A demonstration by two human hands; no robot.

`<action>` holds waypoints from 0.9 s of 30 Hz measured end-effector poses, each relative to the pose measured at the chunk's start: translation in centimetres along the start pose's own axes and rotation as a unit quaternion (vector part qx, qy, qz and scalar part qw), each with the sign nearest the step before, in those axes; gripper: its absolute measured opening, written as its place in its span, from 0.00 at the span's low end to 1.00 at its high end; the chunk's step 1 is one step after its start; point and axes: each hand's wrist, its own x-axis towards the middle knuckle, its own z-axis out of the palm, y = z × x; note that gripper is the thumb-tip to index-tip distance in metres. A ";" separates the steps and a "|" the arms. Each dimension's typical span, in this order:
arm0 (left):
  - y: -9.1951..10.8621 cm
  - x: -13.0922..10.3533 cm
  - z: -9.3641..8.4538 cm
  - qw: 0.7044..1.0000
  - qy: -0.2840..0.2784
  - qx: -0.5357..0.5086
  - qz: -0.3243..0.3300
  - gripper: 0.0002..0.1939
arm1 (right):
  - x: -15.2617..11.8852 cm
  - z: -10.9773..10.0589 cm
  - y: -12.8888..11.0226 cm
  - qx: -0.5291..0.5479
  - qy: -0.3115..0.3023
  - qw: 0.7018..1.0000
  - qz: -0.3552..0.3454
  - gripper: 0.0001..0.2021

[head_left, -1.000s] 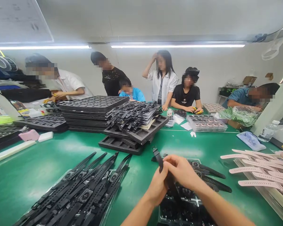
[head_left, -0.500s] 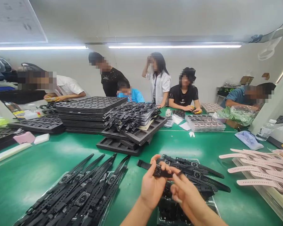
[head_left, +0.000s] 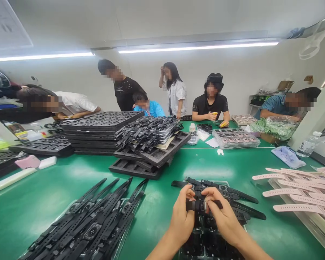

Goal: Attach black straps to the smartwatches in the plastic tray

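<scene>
Between both hands a black smartwatch [head_left: 198,206] with its strap is held above a clear tray of black watches. My left hand [head_left: 183,213] wraps its fingers round the strap on the left side. My right hand [head_left: 222,213] pinches the watch and strap from the right, thumb and forefinger together. Beneath and behind the hands, black watches [head_left: 239,195] lie with straps pointing right. Another clear tray at the left bears several black watches [head_left: 92,231] in slanting rows, backs up.
Black foam trays [head_left: 97,131] are stacked behind, beside a tilted heap of black watches [head_left: 148,131]. Pink-strapped watches [head_left: 300,191] lie at the right. A bottle [head_left: 308,144] stands beyond them. Several people work across the green table [head_left: 78,173].
My hands have shifted slightly right and turned, and the watch is now lower, between the fingertips. The person in white has straightened. The hand at the right edge is gone from view.
</scene>
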 end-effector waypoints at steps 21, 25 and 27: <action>1.6 0.3 -0.9 0.968 -0.070 0.114 0.213 0.14 | 0.0 -0.4 0.3 0.067 0.007 0.996 0.066 0.13; 1.7 0.5 -0.9 0.964 -0.052 0.127 0.230 0.12 | 0.0 -0.5 -0.1 0.087 0.062 0.990 0.093 0.12; 1.9 0.6 -1.0 0.963 -0.051 0.130 0.231 0.12 | -0.1 -0.4 -0.5 0.105 0.088 0.984 0.112 0.13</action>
